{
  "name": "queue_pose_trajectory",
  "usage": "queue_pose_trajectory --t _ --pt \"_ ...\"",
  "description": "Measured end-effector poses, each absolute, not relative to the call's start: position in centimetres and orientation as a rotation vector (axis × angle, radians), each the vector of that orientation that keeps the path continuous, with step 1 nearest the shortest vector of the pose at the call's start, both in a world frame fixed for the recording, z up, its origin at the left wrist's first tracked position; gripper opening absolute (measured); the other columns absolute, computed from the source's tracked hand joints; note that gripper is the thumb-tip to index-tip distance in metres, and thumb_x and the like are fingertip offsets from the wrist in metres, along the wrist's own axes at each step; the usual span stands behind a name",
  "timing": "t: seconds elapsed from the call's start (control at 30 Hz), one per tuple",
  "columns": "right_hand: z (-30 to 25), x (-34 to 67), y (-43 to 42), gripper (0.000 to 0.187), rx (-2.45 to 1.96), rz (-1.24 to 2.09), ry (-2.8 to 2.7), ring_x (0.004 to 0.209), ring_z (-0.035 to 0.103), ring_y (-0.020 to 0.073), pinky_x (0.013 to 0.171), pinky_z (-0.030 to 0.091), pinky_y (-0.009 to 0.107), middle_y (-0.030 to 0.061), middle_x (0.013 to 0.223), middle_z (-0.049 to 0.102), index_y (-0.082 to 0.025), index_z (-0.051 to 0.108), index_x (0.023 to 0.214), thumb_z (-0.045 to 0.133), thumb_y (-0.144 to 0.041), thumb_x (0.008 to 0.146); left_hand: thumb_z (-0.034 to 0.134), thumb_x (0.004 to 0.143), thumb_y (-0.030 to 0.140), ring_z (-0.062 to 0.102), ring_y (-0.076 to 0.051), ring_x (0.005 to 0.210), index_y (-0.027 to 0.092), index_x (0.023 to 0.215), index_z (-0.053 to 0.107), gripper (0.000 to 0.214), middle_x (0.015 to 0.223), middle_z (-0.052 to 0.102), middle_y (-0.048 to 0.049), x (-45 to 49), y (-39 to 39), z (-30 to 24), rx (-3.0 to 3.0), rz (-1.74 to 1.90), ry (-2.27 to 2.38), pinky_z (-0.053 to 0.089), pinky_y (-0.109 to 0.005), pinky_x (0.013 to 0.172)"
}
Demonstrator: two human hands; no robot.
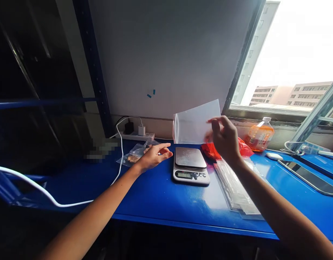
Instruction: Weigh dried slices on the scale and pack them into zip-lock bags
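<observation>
My right hand (224, 139) is raised above the blue table (161, 195) and pinches a clear empty plastic bag (195, 122), which hangs in the air over a small digital scale (190, 165). My left hand (154, 156) hovers just left of the scale with its fingers loosely stretched out, holding nothing. Right behind that hand lie small clear bags with brownish contents (135, 154). A stack of flat clear bags (235, 187) lies under my right forearm.
A red bag (212, 150) sits behind the scale, an orange drink bottle (259, 135) on the window sill, a white mouse (274, 156) and a phone (308, 176) at right. A power strip (135, 135) with a white cable (47, 193) runs left along a blue rack.
</observation>
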State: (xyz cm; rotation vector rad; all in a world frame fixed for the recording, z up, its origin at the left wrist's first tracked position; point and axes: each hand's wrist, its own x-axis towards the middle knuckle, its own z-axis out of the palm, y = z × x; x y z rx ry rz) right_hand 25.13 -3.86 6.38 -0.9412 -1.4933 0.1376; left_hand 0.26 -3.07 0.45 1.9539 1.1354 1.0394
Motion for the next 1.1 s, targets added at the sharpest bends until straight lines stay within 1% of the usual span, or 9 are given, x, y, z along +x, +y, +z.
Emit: queue_pose_trajectory --t 0.1,0.2,0.3,0.43,0.6,0.7,0.8,0.97,1.1 --pt "3.1 22.8 -4.2 0.025 -0.807 0.363 -1.44 0.045 0.052 0.0124 0.05 0.042 0.026 -0.0044 0.051 0.054 -0.022 0.055 0.095 0.041 -0.043 0.095 0.058 0.082 0.055 0.061 -0.019 0.082 0.014 0.108 0.066 0.05 0.091 0.067 -0.0085 0.3 -3.9 1.4 1.757 1.001 0.964 0.048 -0.031 0.075" --pt "0.7 22.2 -4.2 0.028 -0.778 0.522 -1.455 0.049 0.052 0.0125 0.053 0.042 0.026 -0.0042 0.053 0.053 -0.021 0.055 0.093 0.044 -0.048 0.093 0.061 0.081 0.047 0.059 -0.015 0.073 0.016 0.088 0.066 0.032 0.079 0.065 -0.0035 0.1 -4.0 1.5 1.575 1.175 0.957 0.046 -0.027 0.07" --pt "0.0 22.8 -4.1 0.033 -0.763 0.648 -1.439 0.054 0.052 0.0129 0.054 0.041 0.026 -0.0025 0.056 0.053 -0.021 0.056 0.084 0.051 -0.053 0.087 0.054 0.083 0.041 0.057 -0.014 0.066 0.017 0.082 0.063 0.026 0.072 0.063 -0.0017 -0.3 -3.5 1.3 1.467 1.28 0.937 0.045 -0.026 0.064" --pt "0.7 24.2 -3.6 0.046 -0.694 0.928 -1.363 0.053 0.051 0.0155 0.053 0.042 0.029 -0.0009 0.056 0.052 -0.023 0.055 0.086 0.032 -0.063 0.089 0.051 0.079 0.039 0.053 -0.013 0.059 0.016 0.071 0.06 0.025 0.062 0.058 -0.0006 -0.7 -3.0 1.3 1.512 1.289 0.967 0.042 -0.025 0.058" --pt "1.3 25.8 -3.3 0.057 -0.629 1.416 -1.547 0.051 0.056 0.0175 0.051 0.043 0.03 0.0004 0.055 0.057 -0.023 0.054 0.088 0.031 -0.075 0.082 0.053 0.078 0.039 0.051 -0.013 0.058 0.015 0.082 0.07 0.03 0.066 0.059 -0.0012 -0.6 -2.6 1.3 1.702 1.232 1.202 0.038 -0.024 0.055" --pt "1.5 26.0 -3.6 0.062 -0.644 1.581 -1.825 0.053 0.059 0.0172 0.053 0.044 0.029 0.0041 0.06 0.063 -0.019 0.056 0.087 0.037 -0.078 0.08 0.049 0.078 0.036 0.051 -0.014 0.059 0.016 0.071 0.07 0.03 0.061 0.057 -0.0011 -0.7 -2.6 1.4 1.873 1.185 1.391 0.037 -0.025 0.056" --pt "1.9 25.4 -4.2 0.058 -0.824 1.2 -1.958 0.059 0.061 0.0171 0.056 0.046 0.028 0.0054 0.067 0.064 -0.017 0.058 0.088 0.042 -0.072 0.083 0.053 0.076 0.031 0.048 -0.013 0.055 0.017 0.061 0.068 0.026 0.056 0.056 0.0 -0.8 -3.0 1.7 1.945 1.074 1.375 0.033 -0.025 0.053" --pt "1.2 22.8 -5.4 0.026 -1.177 -0.056 -2.043 0.095 0.061 0.0247 0.079 0.047 0.036 0.0112 0.103 0.066 -0.018 0.06 0.105 0.056 -0.036 0.087 0.052 0.081 0.026 0.056 -0.015 0.061 0.018 0.076 0.075 0.025 0.067 0.067 -0.0013 0.4 -4.2 1.2 2.385 0.661 1.304 0.037 -0.025 0.059" --pt "-0.8 20.5 -5.8 0.015 -1.156 -0.167 -2.393 0.095 0.059 0.0231 0.081 0.044 0.033 0.0084 0.093 0.068 -0.018 0.065 0.095 0.054 -0.022 0.086 0.052 0.084 0.024 0.061 -0.016 0.07 0.017 0.078 0.074 0.025 0.075 0.071 -0.0033 1.7 -4.8 0.1 2.583 0.711 1.216 0.04 -0.026 0.064"
